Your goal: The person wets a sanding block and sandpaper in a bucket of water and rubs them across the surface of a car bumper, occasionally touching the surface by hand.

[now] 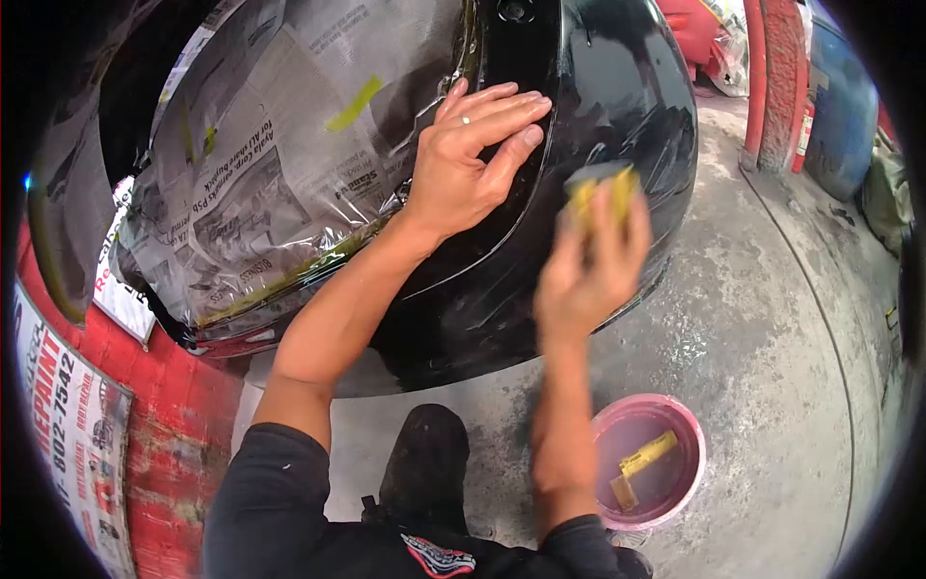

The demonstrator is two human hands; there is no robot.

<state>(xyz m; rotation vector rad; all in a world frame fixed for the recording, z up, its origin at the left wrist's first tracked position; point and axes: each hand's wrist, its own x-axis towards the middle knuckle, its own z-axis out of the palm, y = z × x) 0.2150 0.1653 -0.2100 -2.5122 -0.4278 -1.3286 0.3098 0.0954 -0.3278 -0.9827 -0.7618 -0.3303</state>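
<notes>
A glossy black car body panel (453, 323), wet and streaked, curves across the middle of the view. Beside it, newspaper (280, 164) under clear plastic masks a window opening, with yellow-green tape at its edges. My left hand (473, 159), wearing a ring, rests on the panel by the masked edge, fingers stretched out and holding nothing. Blurred by motion, my right hand (588, 265) grips a yellow sanding block (622, 190) against the black surface. The block's greyish underside faces the panel, and its exact make is hard to see.
A pink basin (696, 454) of cloudy water with yellow pieces (648, 452) in it stands on the concrete floor (752, 357) at lower right. A red post (779, 87) and a blue drum (841, 106) stand at upper right. A printed sign (82, 434) leans at lower left.
</notes>
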